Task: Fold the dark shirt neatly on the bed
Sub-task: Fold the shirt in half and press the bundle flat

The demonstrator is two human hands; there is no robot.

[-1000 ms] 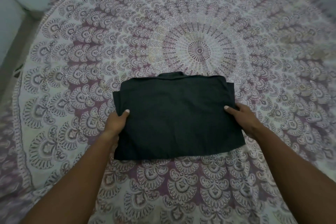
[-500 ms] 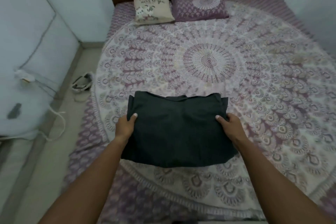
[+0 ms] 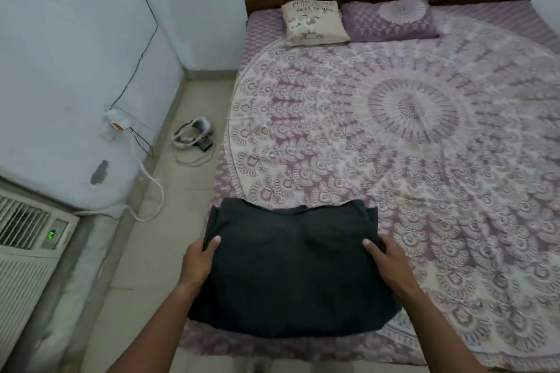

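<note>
We're gripping the folded dark shirt (image 3: 291,275) at the bed's (image 3: 454,221) near-left corner: left hand (image 3: 198,262) clamped on its left edge, right hand (image 3: 386,263) on its right, thumbs on top. Two pillows (image 3: 315,23) sitting by the far edge.

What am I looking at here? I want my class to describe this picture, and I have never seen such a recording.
No machine here: a person wears a camera on the head, looking forward and down at their own two bare hands. The left hand and right hand grip the side edges of a folded dark shirt, thumbs on top. It is at the near corner of a bed with a purple patterned cover. Two pillows lie by the headboard.
</note>
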